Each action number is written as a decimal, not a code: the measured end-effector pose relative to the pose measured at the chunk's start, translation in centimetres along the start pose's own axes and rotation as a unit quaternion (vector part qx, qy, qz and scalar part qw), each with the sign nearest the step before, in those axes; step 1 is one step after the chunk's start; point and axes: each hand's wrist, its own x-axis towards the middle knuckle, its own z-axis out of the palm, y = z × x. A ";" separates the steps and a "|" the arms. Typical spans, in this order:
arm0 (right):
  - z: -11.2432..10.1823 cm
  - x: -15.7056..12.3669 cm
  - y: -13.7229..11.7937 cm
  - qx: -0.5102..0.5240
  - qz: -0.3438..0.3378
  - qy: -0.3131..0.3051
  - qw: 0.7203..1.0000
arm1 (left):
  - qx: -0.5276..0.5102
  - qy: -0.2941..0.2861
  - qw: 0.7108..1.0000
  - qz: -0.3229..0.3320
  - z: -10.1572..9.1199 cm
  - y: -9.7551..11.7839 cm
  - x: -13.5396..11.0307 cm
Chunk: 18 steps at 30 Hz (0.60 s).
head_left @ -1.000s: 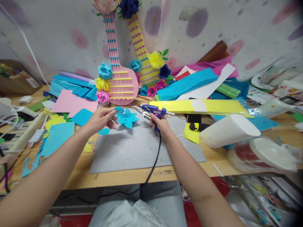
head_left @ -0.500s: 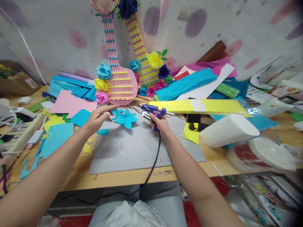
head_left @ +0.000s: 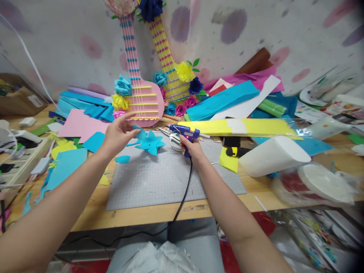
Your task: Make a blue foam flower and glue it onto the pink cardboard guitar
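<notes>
My right hand [head_left: 192,148] is wrapped round a blue glue gun [head_left: 186,131], whose nozzle points left and whose black cord trails down off the table edge. At the left, my left hand [head_left: 121,131] pinches a small blue paper petal [head_left: 137,128] between thumb and fingers. Just right of that hand, a blue paper flower [head_left: 151,143] with pointed petals lies on the grey cutting mat [head_left: 159,182]. One loose blue petal [head_left: 123,159] rests below my left wrist. Scissors [head_left: 174,141] lie behind the glue gun, partly hidden by it.
Two paper guitars, one pink [head_left: 149,98] and one yellow [head_left: 174,81], lean on the back wall. A wrapped yellow paper pack [head_left: 261,129] lies across the right. Nearby are a white paper roll [head_left: 275,157] and a plastic tub [head_left: 324,184]. A power strip [head_left: 28,161] sits at the left.
My left hand has lifted a little and turned, its fingers now bent round a blue petal. The right hand and glue gun have hardly moved.
</notes>
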 end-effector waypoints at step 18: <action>-0.1 0.0 -0.4 0.007 0.000 0.001 1.000 | -0.059 0.012 0.981 -0.186 2.1 -1.7 1.3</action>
